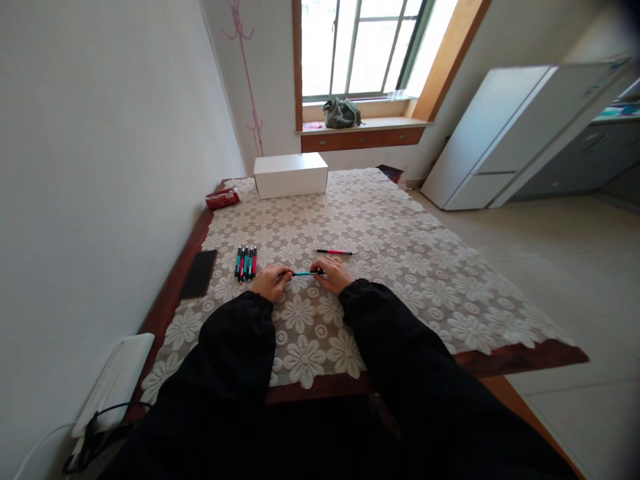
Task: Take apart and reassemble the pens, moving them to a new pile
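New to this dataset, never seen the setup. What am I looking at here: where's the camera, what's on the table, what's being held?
There is no machine here: a person works with two bare hands. The one picture comes from a camera worn on the head, looking forward and down, so the black sleeves at the bottom are the person's own arms. The left hand and right hand hold a teal pen by its two ends, just above the table with its flowered lace cloth. On the cloth lie a row of pens beside the left hand, a single red pen, a white box and a red packet. A dark flat thing lies at the left edge.
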Demonstrator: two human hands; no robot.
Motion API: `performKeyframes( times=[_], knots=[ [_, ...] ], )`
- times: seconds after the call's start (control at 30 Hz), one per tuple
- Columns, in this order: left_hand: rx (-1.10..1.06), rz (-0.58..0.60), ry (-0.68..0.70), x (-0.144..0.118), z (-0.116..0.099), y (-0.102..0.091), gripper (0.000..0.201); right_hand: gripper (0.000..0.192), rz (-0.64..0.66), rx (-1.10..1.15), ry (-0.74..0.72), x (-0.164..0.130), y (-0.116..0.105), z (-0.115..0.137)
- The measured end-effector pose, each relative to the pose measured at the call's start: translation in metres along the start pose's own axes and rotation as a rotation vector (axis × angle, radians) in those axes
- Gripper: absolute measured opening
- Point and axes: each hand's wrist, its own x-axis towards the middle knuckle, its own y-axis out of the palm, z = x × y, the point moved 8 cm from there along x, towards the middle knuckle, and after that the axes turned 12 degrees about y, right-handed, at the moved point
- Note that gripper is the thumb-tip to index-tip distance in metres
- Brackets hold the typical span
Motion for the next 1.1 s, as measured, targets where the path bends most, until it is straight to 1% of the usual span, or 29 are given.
performKeyframes(
  times=[0.13,0.43,0.63,0.73,0.9,1.1],
  knots=[
    [0.000,0.014,0.007,0.001,-0.002,-0.001,0.024,0.011,-0.004,0.005,-0.012,0.000,-0.001,0.001],
    [0.064,0.035,-0.018,0.000,-0.004,-0.002,0.038,0.007,-0.009,-0.010,-0.044,-0.002,-0.004,0.008],
    [0.081,0.043,-0.002,0.000,-0.007,-0.002,0.043,0.005,-0.001,-0.003,-0.068,-0.003,-0.005,0.011],
    [0.056,0.043,0.010,0.000,-0.008,-0.002,0.037,0.006,0.004,0.015,-0.056,-0.003,-0.005,0.009],
    [-0.018,-0.016,0.017,0.000,-0.006,-0.003,0.018,0.009,0.007,0.035,-0.011,-0.002,-0.005,0.006],
    [-0.058,-0.060,0.023,-0.001,-0.004,-0.003,0.016,0.019,0.007,0.003,-0.026,-0.002,-0.001,0.005]
  ],
)
